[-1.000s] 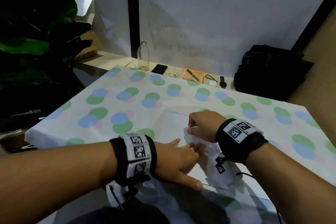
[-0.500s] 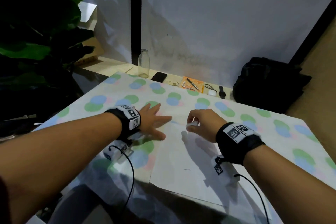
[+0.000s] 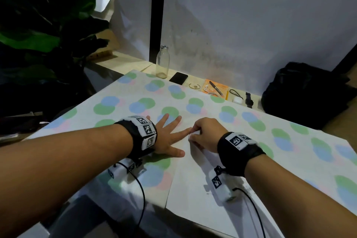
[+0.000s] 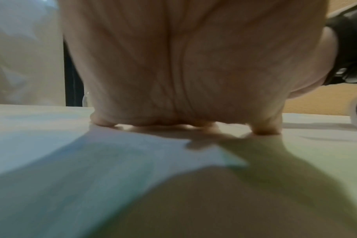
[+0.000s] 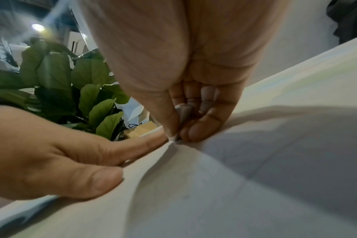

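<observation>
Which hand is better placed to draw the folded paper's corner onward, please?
The right hand: it pinches the paper corner between thumb and fingertips. The left hand lies flat, fingers spread, pressing the sheet down.

Home corner: houseplant (image 3: 46, 40), bottle (image 3: 162, 62), phone (image 3: 178, 78), backpack (image 3: 307, 92)

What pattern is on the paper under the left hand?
Paper: blue, green and pink dots on white; head view.

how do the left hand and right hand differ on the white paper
The left hand lies flat with its fingers spread, while the right hand is curled. The left hand presses down along the edge of the white paper, whereas the right hand pinches its far corner between thumb and fingertips. Both meet at that corner, where the left forefinger reaches the right hand's pinch.
</observation>
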{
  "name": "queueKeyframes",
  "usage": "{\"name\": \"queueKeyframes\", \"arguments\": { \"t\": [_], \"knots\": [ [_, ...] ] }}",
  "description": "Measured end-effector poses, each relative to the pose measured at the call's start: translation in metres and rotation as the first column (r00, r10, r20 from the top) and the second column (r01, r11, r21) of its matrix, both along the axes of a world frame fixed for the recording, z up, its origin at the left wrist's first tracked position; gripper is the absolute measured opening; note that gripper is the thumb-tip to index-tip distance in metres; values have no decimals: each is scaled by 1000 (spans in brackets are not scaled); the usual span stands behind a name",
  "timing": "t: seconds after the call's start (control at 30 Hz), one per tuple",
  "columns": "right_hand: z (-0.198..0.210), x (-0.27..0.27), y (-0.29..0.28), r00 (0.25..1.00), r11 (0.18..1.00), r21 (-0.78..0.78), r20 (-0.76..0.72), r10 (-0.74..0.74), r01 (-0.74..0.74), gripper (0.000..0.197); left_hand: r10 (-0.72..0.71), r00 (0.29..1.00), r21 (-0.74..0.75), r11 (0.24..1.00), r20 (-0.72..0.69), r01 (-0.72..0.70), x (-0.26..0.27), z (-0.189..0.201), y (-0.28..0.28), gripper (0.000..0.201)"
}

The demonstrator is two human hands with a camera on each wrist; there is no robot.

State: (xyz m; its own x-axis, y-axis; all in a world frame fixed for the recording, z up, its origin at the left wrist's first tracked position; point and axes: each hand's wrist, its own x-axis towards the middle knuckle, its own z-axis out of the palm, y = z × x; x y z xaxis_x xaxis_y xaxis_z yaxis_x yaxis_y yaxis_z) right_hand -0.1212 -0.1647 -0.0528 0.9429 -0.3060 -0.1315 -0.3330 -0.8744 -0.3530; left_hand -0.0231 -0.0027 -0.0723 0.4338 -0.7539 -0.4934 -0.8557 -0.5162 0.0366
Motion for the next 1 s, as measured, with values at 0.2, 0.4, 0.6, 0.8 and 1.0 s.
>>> {"name": "queueKeyframes", "arguments": {
  "t": [0.2,0.4,0.6,0.8,1.0],
  "knots": [
    [0,3,4,1000,999,-41,7,18,-17,20,23,1000,52,998,12,-24,-3,1,1,98],
    [3,4,11,998,997,-51,-28,64,-65,14,40,999,66,997,28,-42,-5,4,0,102],
    [7,4,12,999,998,-42,8,43,-42,8,39,999,56,998,26,-40,-2,3,0,107],
    [15,-5,-4,999,998,58,31,-15,13,9,11,999,38,999,-42,-9,3,12,7,122],
    [11,-5,3,999,1000,-25,52,7,-5,12,-55,997,45,997,-47,57,-1,29,19,89]
  ]
}}
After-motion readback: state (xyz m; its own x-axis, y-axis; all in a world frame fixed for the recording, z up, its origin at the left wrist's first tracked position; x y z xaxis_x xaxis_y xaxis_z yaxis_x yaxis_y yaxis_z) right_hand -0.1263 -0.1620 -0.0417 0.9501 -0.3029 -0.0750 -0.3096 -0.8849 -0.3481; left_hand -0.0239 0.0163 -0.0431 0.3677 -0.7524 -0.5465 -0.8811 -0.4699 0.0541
